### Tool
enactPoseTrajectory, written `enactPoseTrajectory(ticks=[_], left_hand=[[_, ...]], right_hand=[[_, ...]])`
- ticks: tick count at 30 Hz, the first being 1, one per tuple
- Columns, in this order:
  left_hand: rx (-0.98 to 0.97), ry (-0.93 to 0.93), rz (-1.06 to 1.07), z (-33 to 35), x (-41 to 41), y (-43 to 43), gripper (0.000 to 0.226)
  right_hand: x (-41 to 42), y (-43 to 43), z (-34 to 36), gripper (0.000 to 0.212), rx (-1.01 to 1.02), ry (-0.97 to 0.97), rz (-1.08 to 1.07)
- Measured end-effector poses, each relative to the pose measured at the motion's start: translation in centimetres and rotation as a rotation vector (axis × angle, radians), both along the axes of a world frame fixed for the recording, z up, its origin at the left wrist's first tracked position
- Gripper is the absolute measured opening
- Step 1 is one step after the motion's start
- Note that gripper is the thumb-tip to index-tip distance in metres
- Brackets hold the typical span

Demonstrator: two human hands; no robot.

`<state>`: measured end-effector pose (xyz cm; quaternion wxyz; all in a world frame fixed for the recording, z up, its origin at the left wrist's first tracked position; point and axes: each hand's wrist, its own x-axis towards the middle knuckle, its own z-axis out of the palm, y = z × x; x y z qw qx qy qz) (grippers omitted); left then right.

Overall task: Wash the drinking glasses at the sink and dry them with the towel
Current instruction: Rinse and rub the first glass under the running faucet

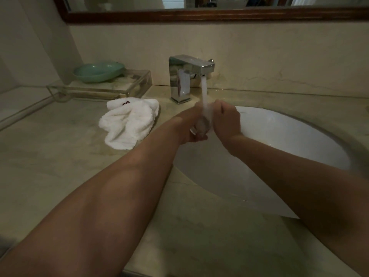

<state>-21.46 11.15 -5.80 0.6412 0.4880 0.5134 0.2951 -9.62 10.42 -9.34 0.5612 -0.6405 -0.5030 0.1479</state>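
Here, left hand (190, 129) gripping glass (204, 121) under running tap (189, 74), right hand (225, 119) curled round its top

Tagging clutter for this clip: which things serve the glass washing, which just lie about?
In use: clear drinking glass, gripped by left hand and right hand; running chrome tap; white oval sink; crumpled white towel, waiting.
Lying about: pale green dish; clear plastic tray; wood-framed mirror.

Blurred glass (203, 122) — mostly hidden.

Mirror-bright chrome faucet (186, 76), fluffy white terry towel (128, 121), glossy white sink (289, 136), veined polished stone counter (50, 146)
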Motion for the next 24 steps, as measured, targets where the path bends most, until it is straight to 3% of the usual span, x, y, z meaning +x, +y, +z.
enactPoseTrajectory(ticks=[2, 5, 9, 12, 14, 17, 20, 24], left_hand=[[0.026, -0.001, -0.015, -0.3, -0.1, 0.2, 0.059], [0.047, 0.002, -0.053, -0.4, 0.0, 0.1, 0.051], [0.001, -0.105, -0.038, -0.1, -0.1, 0.5, 0.036], [-0.096, -0.204, -0.033, -0.2, -0.3, 0.7, 0.045], [-0.135, -0.132, -0.092, -0.1, -0.3, 0.6, 0.051], [-0.114, 0.004, -0.181, 0.2, -0.2, 0.2, 0.041], [-0.033, 0.037, -0.120, 0.0, 0.1, 0.4, 0.049], [0.037, 0.091, -0.091, -0.6, 0.2, 0.4, 0.040]], right_hand=[[0.6, 0.1, 0.3, 0.038, -0.003, -0.056, -0.066], [1.2, 0.0, 0.1, 0.045, -0.009, -0.032, -0.118], [0.4, -1.4, -0.1, 0.045, 0.008, 0.073, 0.096], [-0.4, -2.0, -0.1, 0.055, -0.016, 0.081, 0.210], [-0.2, -1.9, 0.4, 0.050, -0.007, 0.059, 0.174], [1.0, -1.0, 1.2, 0.032, -0.019, 0.062, 0.041], [1.7, -0.5, 1.3, 0.035, -0.031, 0.095, -0.024], [2.2, -1.0, 0.7, 0.033, -0.104, 0.218, 0.036]])
